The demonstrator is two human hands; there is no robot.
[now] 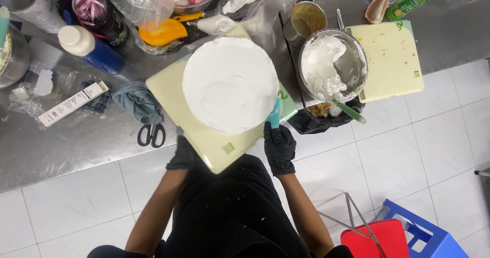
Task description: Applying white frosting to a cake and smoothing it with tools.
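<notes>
Right hand (279, 146), black-gloved, is raised to the near right side of the cake (229, 84), fingers closed round a teal scraper (275, 114) held upright against the frosted wall. Left hand (182, 157), also gloved, sits under the near edge of the pale board (214, 145); its fingers are hidden, so its grip cannot be told. The cake stands centred on the board, at the near edge of the steel table (66, 140). A cream bowl (334, 66) stands just right. Both forearms are partly cut off by the frame.
</notes>
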